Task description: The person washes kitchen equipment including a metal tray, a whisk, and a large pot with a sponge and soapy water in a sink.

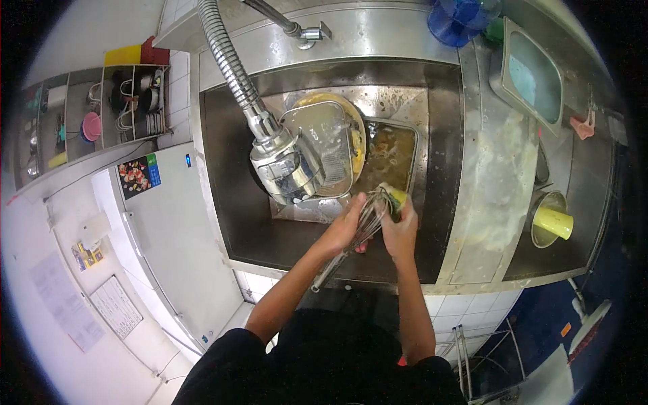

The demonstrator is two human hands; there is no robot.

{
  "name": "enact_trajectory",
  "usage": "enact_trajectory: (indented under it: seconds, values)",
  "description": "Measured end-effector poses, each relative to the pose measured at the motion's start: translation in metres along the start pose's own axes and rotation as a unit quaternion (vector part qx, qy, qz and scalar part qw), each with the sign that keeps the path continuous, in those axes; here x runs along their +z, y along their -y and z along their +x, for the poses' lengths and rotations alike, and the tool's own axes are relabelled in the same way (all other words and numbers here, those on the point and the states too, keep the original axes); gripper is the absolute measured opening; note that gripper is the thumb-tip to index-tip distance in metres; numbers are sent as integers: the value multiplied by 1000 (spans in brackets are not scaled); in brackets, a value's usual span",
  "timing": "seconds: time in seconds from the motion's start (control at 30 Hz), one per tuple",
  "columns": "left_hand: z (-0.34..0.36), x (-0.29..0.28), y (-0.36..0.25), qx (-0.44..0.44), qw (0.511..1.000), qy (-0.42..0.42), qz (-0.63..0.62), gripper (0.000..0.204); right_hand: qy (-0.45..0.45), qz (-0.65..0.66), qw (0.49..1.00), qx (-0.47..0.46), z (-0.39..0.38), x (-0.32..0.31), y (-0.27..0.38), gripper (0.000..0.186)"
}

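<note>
Over the near part of the steel sink, my left hand (pixel 344 228) is closed around a wire whisk (pixel 368 221). The whisk's handle slants down toward me and the sink's front edge. In my right hand (pixel 401 235) is a yellow and green sponge (pixel 396 197), pressed against the looped end of the wires. Just beyond my hands lies a metal tray (pixel 416 152) holding murky brown water with bits in it. To its left, a clear rectangular container (pixel 324 118) rests tilted over a round yellowish vessel (pixel 356 111), whose kind I cannot make out.
A large chrome spray head (pixel 287 170) on a coiled hose hangs over the sink's left half. Beyond the rim stands a small tap (pixel 312 35). At right are a blue container (pixel 459 20), a steel pan (pixel 503 74) and a strainer (pixel 543 236) with a yellow cup (pixel 555 223).
</note>
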State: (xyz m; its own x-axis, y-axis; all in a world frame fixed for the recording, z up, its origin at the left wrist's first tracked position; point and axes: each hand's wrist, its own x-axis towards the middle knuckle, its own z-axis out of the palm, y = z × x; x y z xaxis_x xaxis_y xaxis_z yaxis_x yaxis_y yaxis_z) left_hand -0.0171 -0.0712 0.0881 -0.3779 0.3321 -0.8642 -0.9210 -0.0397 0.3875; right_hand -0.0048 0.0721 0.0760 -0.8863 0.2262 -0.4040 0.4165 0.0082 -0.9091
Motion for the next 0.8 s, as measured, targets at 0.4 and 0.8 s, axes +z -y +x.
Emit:
enact_trajectory:
  seconds: [0.4,0.8]
  values:
    - [8,-32,9,-105,984,75,-125,77,182,403,844,303,6,-9,-8,26]
    - [-10,-25,23,-29,984,91,-149,56,-217,397,863,226,-5,33,-8,20]
